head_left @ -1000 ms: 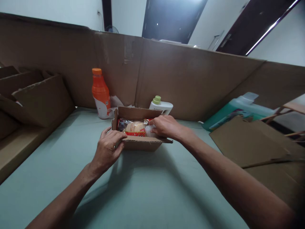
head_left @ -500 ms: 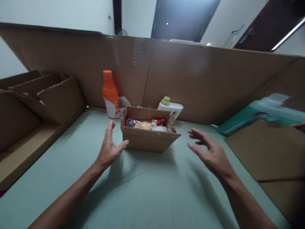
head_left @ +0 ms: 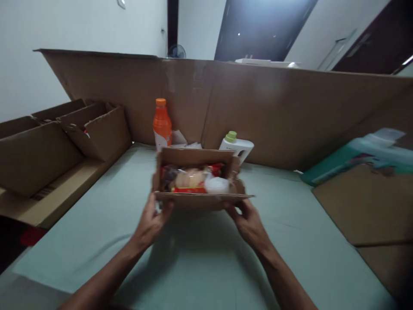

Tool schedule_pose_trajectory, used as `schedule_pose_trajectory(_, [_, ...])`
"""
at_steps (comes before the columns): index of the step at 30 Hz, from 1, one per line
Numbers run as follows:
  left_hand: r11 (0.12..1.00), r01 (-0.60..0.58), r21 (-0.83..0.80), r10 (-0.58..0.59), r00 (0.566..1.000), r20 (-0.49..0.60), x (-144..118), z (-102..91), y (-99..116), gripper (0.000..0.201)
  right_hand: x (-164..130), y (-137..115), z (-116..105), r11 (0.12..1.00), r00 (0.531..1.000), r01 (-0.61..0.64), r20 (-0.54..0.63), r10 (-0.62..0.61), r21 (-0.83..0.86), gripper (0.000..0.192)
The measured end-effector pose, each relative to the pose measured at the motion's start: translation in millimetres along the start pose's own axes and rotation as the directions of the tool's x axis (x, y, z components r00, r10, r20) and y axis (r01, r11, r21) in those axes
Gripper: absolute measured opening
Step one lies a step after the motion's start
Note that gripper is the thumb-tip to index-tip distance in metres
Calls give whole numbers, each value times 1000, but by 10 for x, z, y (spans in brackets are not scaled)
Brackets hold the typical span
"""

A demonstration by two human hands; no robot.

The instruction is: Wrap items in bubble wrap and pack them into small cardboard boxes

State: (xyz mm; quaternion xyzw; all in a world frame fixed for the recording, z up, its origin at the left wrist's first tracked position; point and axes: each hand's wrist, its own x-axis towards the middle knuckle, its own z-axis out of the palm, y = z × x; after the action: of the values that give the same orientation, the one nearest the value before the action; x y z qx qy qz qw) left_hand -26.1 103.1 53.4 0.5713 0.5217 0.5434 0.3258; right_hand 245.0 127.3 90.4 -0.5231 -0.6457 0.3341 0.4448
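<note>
Between my two hands is a small open cardboard box (head_left: pixel 200 201), slightly blurred and tilted toward me. Inside it lie several packaged items: a clear bag with pale, round food (head_left: pixel 189 178), red wrappers (head_left: pixel 217 168) and a white rounded thing (head_left: pixel 217 185). My left hand (head_left: pixel 154 221) grips the box's near left corner, its thumb on the front panel. At the near right corner my right hand (head_left: pixel 247 221) holds on in the same way. The fingers behind and under the box are partly hidden.
Behind the box stand an orange bottle (head_left: pixel 162 122) and a white bottle with a green cap (head_left: pixel 236 146), against a cardboard wall (head_left: pixel 274 107). More cardboard boxes (head_left: pixel 106 133) line the left side. At right, a jug of green liquid (head_left: pixel 358 155) leans behind a cardboard panel (head_left: pixel 351 206).
My hands, apart and open before, have closed in on the box from both sides. The box has come up toward me and tilted, showing more of its contents. The view has shifted slightly.
</note>
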Motion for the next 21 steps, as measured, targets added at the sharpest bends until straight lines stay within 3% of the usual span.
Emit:
schedule_pose_trajectory(2, [1000, 1, 17, 1, 995, -100, -74, -227, 62, 64, 44, -136, 207, 999, 995, 34, 90, -37, 37, 56])
schedule_pose_trajectory(4, [1000, -4, 21, 6, 990, -142, -107, -306, 116, 65, 99, -198, 305, 996, 991, 38, 127, -48, 77, 53])
schedule_pose_trajectory(9, [1000, 13, 20, -11, 993, -117, -177, -113, 92, 75, 140, -118, 181, 1000, 996, -22, 88, 22, -3, 47])
schedule_pose_trajectory(12, [999, 34, -21, -37, 980, -197, -257, -167, 12, 74, 228, -161, 315, 999, 991, 11, 137, -5, -43, 48])
schedule_pose_trajectory(15, [999, 46, -23, -51, 937, -346, -363, -487, -72, 66, 429, -367, 769, 997, 965, 81, 250, -76, -7, 49])
schedule_pose_trajectory(17, [996, 81, 27, -59, 882, -467, -411, -807, -128, 61, 628, -557, 1188, 990, 932, 138, 335, -142, 35, 50])
schedule_pose_trajectory(19, [989, 127, 79, -57, 807, -588, -419, -1171, -178, 58, 854, -762, 1657, 973, 866, 208, 443, -231, 100, 53])
schedule_pose_trajectory(21, [983, 131, 127, -8, 730, -684, -382, -1540, -223, 58, 1082, -971, 2152, 943, 771, 276, 544, -332, 184, 61])
